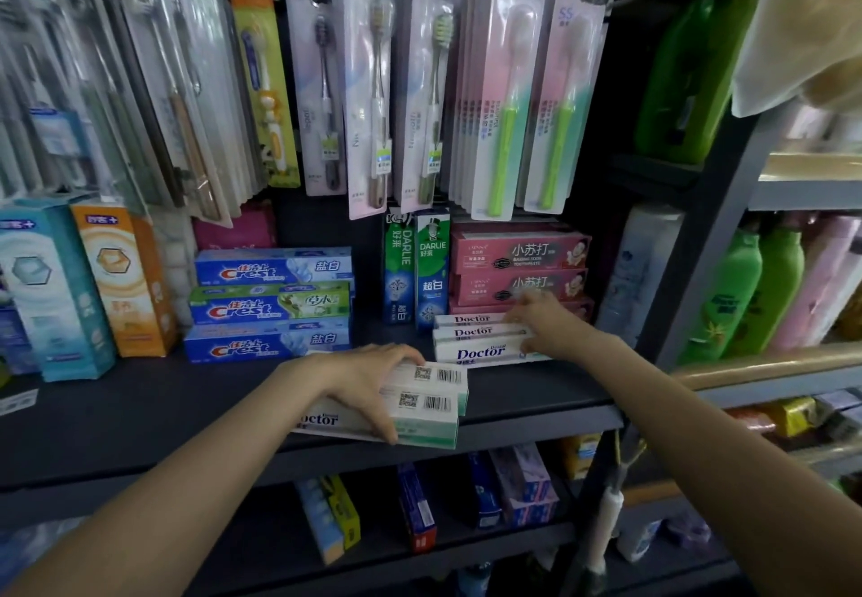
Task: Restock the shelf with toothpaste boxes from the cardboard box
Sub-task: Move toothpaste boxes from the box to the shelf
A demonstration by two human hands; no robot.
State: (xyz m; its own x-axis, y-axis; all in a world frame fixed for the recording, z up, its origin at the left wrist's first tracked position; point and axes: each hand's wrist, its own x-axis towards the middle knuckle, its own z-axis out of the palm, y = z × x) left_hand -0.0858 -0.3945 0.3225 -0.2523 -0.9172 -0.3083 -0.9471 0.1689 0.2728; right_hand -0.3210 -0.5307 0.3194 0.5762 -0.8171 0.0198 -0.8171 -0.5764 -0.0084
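Left hand (368, 375): gripping two stacked white-and-green Doctor toothpaste boxes (422, 403) (barcodes up) at the dark shelf (140, 414) edge.
Right hand (543, 323): fingers curling over the shelved white Doctor box stack (476, 340).

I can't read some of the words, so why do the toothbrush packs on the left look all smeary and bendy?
In the head view, the wide-angle lens bends and stretches the edges, so the hanging toothbrush packs at far left lean and smear; the right hand is blurred too; the Crest boxes near the middle stay sharp, and the lower shelf sits in dim shadow.
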